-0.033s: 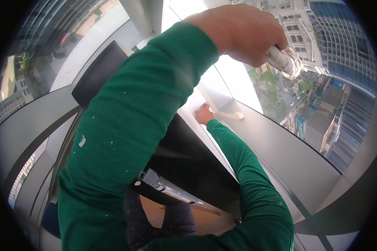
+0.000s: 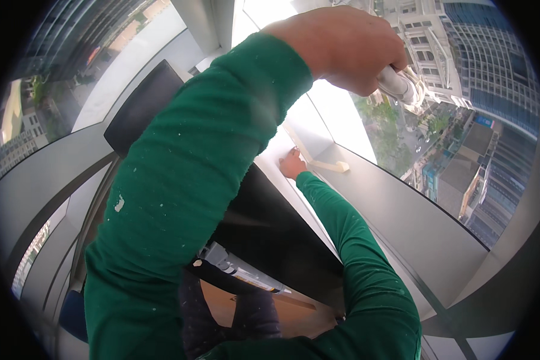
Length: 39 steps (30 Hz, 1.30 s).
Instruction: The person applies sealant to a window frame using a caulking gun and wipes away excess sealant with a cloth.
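Note:
My left hand [image 2: 348, 51], at the end of a raised green sleeve across the upper middle, is closed around a white crumpled cloth [image 2: 402, 87], whose folds stick out past my fingers. Much farther down the ledge, my right hand [image 2: 292, 164] rests against the white sill [image 2: 279, 147] by the window frame. Its fingers are curled, and what they hold, if anything, is too small to make out. Beside it a beige strip like masking tape [image 2: 330, 165] bends along the frame, with a loose-looking end. A sealant tube [image 2: 246, 273] lies on the black surface below my left forearm.
The black tabletop [image 2: 276, 234] lies between my arms. A window [image 2: 438, 150] on the right looks down on streets and buildings. A dark panel [image 2: 144, 108] stands at the upper left. Below the tabletop are my legs [image 2: 240, 312] and a brown box-like surface [image 2: 306, 321].
My left hand and the white cloth have shifted very slightly to the left. My right hand has stayed in place on the sill.

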Each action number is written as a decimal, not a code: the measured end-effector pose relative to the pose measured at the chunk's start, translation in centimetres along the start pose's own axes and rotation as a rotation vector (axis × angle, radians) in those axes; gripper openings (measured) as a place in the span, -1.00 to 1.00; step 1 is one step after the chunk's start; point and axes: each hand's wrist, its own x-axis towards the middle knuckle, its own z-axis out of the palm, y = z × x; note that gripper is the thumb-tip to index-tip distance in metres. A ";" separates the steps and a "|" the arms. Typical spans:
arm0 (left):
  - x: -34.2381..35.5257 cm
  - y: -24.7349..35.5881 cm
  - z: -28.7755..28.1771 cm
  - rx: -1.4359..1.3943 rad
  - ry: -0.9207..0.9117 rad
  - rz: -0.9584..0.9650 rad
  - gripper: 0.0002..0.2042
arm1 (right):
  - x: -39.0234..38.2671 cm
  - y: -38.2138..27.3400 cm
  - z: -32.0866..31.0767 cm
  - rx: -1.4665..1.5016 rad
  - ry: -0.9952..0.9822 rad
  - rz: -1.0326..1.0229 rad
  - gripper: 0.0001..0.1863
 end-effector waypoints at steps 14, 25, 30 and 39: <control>0.5 -0.5 3.0 0.064 -0.071 -0.265 -0.74 | 1.6 -3.2 -1.2 -0.038 0.070 -0.065 -0.05; 1.0 -1.0 2.5 -0.023 -0.178 -0.279 -0.62 | 5.7 -2.9 0.6 -0.118 0.128 -0.139 -0.05; 0.7 -1.1 1.8 -0.042 -0.259 -0.315 -0.62 | 6.2 -6.0 -0.5 -0.100 0.142 -0.191 -0.06; 0.9 -2.0 1.0 -0.097 -0.291 -0.329 -0.63 | 4.3 -10.2 -5.1 -0.010 0.104 -0.160 -0.07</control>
